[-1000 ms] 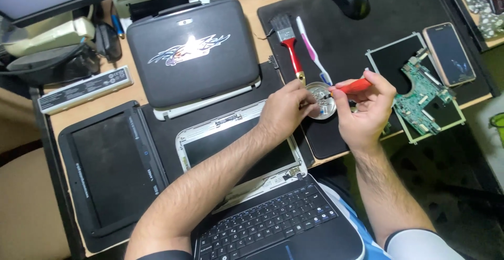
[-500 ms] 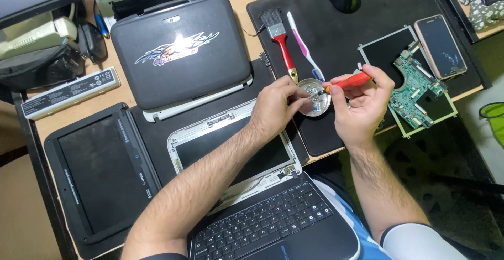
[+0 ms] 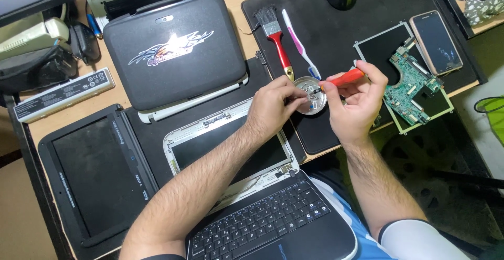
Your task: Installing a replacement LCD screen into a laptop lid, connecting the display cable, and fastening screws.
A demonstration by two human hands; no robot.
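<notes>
The right hand [image 3: 353,107] grips a red-handled screwdriver [image 3: 344,79]. The left hand's [image 3: 273,105] fingers pinch something tiny over the round metal dish [image 3: 311,96]. The step looks like picking out a screw, and seating it on the tip needs steadiness.

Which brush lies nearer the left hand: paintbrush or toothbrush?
The red-handled paintbrush: its handle end sits just above the left hand. The pink-and-white toothbrush lies one place farther right.

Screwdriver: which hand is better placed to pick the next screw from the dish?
Probably left. The left hand has its fingertips at the round metal dish, while the right hand is occupied gripping the red screwdriver.
</notes>
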